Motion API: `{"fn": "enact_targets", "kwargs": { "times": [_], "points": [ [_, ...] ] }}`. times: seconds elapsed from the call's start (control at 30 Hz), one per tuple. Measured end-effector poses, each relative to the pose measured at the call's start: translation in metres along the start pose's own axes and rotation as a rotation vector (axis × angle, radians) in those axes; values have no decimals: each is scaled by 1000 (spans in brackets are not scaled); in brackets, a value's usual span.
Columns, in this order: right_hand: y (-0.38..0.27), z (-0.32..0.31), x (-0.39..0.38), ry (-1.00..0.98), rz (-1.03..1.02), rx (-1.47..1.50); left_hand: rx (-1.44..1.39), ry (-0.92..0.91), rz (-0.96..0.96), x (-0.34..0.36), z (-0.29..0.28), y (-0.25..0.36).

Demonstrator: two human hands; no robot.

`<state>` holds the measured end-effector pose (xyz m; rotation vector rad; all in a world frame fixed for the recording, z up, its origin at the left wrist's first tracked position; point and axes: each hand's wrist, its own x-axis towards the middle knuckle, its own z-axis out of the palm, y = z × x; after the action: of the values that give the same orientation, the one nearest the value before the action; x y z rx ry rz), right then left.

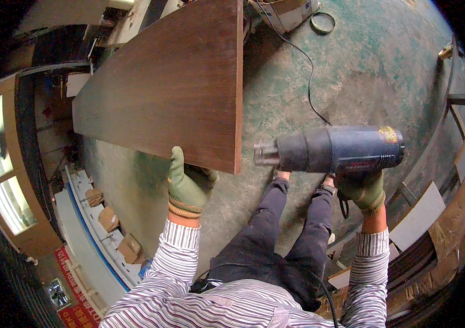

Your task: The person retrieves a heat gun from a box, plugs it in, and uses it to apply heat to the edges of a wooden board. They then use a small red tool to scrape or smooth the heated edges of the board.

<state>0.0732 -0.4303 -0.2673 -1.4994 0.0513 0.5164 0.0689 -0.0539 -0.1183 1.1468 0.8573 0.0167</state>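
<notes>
A dark brown wood-grain board [161,82] stretches away from me on the left, its narrow edge facing right. My left hand [189,183], in a green knit glove, grips the board's near edge; the thumb lies on top and the fingers go underneath, mostly hidden. To the right of the board, my gloved right hand [362,191] is closed round the handle of a dark blue and black heat gun [336,148]. The metal nozzle [266,154] points left at the board's edge, a short gap away from it.
A black cord [311,82] runs across the worn green floor [363,71]. A roll of tape [322,23] lies by a carton [287,13] at the far side. Cardboard pieces [108,218] sit at left. Metal framing and a white panel [418,216] stand at right.
</notes>
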Motion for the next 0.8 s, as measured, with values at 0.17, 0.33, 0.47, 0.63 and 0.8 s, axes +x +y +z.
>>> {"fn": "enact_targets", "kwargs": {
  "times": [0.17, 0.33, 0.47, 0.63, 0.8],
  "points": [
    [-5, -1, 0, 5, 42, 63, 39, 101, 29, 3, -2, -4],
    [-2, 6, -9, -4, 32, 157, 30, 54, -3, 5, -6, 1],
    [4, 4, 4, 16, 45, 57, -17, 0, 8, 5, -2, 2],
    [-6, -3, 7, -46, 41, -91, -69, -52, -9, 7, -1, 3],
    [-19, 4, 0, -65, 154, 374, -63, -126, -82, 10, -13, 10]
  ]
}}
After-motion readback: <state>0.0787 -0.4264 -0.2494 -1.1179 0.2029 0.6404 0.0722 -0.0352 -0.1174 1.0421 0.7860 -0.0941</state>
